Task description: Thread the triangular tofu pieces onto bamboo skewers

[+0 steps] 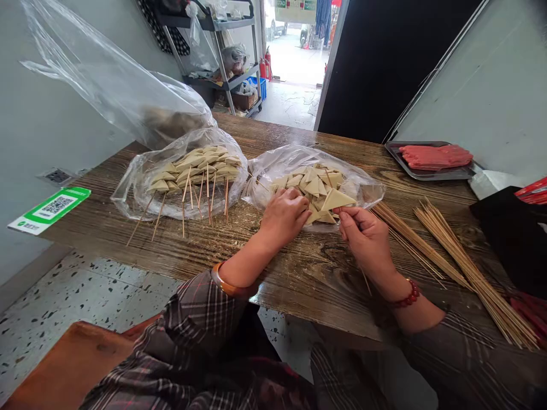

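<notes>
Triangular beige piece [338, 199], thin and flat, sits at the head of a thin skewer [365, 280], just beyond the right hand's fingertips and over the heap of similar pieces [311, 181]. The right hand [368, 239] pinches the skewer between thumb and forefinger close under the piece, likely to steady it where it could bend or turn; the skewer's tail slants down below the palm. The left hand [282, 215] lies at the heap's near-left edge, fingers curled inward; whether it grips a piece, I cannot tell.

Around the heap, a clear bag [366, 195] spreads open, probably to give both hands easy reach and separate the pieces from the wooden tabletop [239, 246]. Left of the hands, another open bag [125, 196] carries skewered pieces, their sticks pointing toward the person, perhaps so they lie neatly together. Beside the right hand, loose skewers [468, 259] fan out within reach; beyond them sits a dark tray [421, 174] of pink strips [436, 156].

Both forearms come in from the near side, wrists low, hands close together.
</notes>
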Demonstrator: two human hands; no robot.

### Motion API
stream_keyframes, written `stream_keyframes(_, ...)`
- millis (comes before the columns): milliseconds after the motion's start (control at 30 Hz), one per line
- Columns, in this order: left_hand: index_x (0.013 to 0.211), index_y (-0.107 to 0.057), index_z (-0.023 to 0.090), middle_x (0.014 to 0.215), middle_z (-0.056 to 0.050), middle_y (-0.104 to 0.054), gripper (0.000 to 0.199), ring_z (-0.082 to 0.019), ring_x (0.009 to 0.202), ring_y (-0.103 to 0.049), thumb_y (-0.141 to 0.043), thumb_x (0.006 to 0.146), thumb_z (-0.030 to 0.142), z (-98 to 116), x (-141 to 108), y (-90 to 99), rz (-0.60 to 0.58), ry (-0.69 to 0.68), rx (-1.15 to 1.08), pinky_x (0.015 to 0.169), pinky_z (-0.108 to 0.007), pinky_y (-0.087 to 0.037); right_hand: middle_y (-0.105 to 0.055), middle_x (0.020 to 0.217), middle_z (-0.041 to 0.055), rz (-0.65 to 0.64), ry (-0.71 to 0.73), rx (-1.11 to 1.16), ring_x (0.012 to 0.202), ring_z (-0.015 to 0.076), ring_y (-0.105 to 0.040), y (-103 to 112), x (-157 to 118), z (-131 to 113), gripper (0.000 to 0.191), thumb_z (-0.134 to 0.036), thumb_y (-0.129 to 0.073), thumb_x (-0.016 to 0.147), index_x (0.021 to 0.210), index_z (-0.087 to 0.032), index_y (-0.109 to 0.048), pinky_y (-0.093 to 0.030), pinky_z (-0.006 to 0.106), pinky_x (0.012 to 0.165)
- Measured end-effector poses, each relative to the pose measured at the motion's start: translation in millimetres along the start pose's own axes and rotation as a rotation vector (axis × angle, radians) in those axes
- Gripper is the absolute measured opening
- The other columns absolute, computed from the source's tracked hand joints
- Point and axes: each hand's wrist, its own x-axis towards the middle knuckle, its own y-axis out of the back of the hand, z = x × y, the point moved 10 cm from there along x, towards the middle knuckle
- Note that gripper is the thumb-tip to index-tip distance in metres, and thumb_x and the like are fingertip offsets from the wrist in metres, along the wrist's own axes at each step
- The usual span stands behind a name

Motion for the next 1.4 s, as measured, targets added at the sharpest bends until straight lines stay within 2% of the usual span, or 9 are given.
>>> stream_keyframes(267, 0.117, -0.065, 0.020, 0.140, -0.009, -0.057, 0.029, -0.033, 0.135, -0.040, -0.056, 0.091, 0.027, 17, -4, -22.7, -0.116, -0.188, 0.130, 0.111, -0.050, -0.029, -0.052, 0.055, -0.0048, -0.040, 0.024, -0.056, 0.049, 0.0097, -0.045, -7, -3, -2, 0.027, -0.038, -0.057, 0.092, 0.097, -0.015, -0.072, -0.035, 0.024, 0.050)
stream_keyframes(467, 0.116, -0.065, 0.021, 0.132, -0.011, -0.061, 0.028, -0.031, 0.136, -0.040, -0.055, 0.091, 0.025, 21, -7, -28.1, -0.129, -0.215, 0.148, 0.117, -0.052, -0.019, -0.050, 0.052, -0.0056, -0.061, 0.021, -0.060, 0.048, 0.0096, -0.044, -10, -4, -3, 0.028, -0.037, -0.056, 0.092, 0.098, -0.015, -0.072, -0.034, 0.023, 0.049)
stream_keyframes(700, 0.112, -0.065, 0.017, 0.115, -0.014, -0.062, 0.030, -0.031, 0.116, -0.049, -0.065, 0.084, 0.029, 18, -4, -13.8, -0.100, -0.152, 0.205, 0.103, -0.048, -0.036, -0.051, 0.053, -0.0052, -0.049, 0.012, -0.071, 0.048, 0.0095, -0.045, -9, -4, -3, 0.028, -0.037, -0.057, 0.092, 0.098, -0.014, -0.072, -0.035, 0.023, 0.049)
stream_keyframes(833, 0.095, -0.067, 0.017, 0.101, -0.012, -0.065, 0.014, -0.030, 0.104, -0.053, -0.061, 0.086, 0.027, 7, -4, -10.1, -0.135, -0.065, 0.134, 0.090, -0.046, -0.042, -0.051, 0.052, -0.0053, -0.043, 0.016, -0.066, 0.047, 0.0096, -0.046, -9, -4, -4, 0.028, -0.037, -0.057, 0.091, 0.097, -0.014, -0.072, -0.036, 0.023, 0.049)
stream_keyframes(933, 0.083, -0.063, 0.018, 0.090, -0.008, -0.065, 0.005, -0.025, 0.095, -0.057, -0.063, 0.083, 0.023, -6, -1, 1.2, -0.040, 0.042, -0.105, 0.085, -0.041, -0.044, -0.050, 0.051, -0.0057, -0.045, 0.005, -0.062, 0.046, 0.0094, -0.045, -7, -5, -3, 0.028, -0.038, -0.057, 0.091, 0.096, -0.015, -0.072, -0.036, 0.023, 0.048)
stream_keyframes(1033, 0.079, -0.055, 0.019, 0.076, -0.003, -0.064, 0.013, -0.017, 0.075, -0.061, -0.065, 0.083, 0.025, -32, -1, 10.7, 0.122, 0.264, -0.580, 0.072, -0.031, -0.047, -0.050, 0.052, -0.0055, -0.039, 0.007, -0.055, 0.046, 0.0094, -0.045, -7, -7, -6, 0.027, -0.038, -0.057, 0.091, 0.096, -0.016, -0.071, -0.036, 0.023, 0.048)
stream_keyframes(1133, 0.084, -0.049, 0.019, 0.071, -0.002, -0.067, 0.020, -0.015, 0.062, -0.066, -0.067, 0.084, 0.030, -49, -6, -0.5, 0.151, 0.485, -1.148, 0.058, -0.025, -0.047, -0.052, 0.053, -0.0047, -0.072, 0.026, -0.091, 0.046, 0.0096, -0.046, -13, -13, -12, 0.023, -0.035, -0.057, 0.091, 0.091, -0.017, -0.072, -0.037, 0.023, 0.047)
stream_keyframes(1200, 0.091, -0.050, 0.017, 0.077, -0.006, -0.072, 0.023, -0.017, 0.067, -0.072, -0.070, 0.083, 0.026, -50, -9, -7.4, 0.134, 0.579, -1.434, 0.059, -0.024, -0.051, -0.053, 0.052, -0.0042, -0.118, 0.065, -0.139, 0.045, 0.0098, -0.046, -22, -17, -19, 0.021, -0.033, -0.057, 0.089, 0.086, -0.018, -0.072, -0.038, 0.023, 0.046)
stream_keyframes(1400, 0.104, -0.056, 0.012, 0.089, -0.014, -0.076, 0.018, -0.022, 0.081, -0.076, -0.061, 0.086, 0.010, -51, -13, -14.1, 0.106, 0.718, -1.722, 0.075, -0.030, -0.059, -0.054, 0.050, -0.0043, -0.217, 0.140, -0.206, 0.045, 0.0109, -0.048, -35, -20, -23, 0.021, -0.031, -0.056, 0.088, 0.087, -0.018, -0.073, -0.040, 0.024, 0.048)
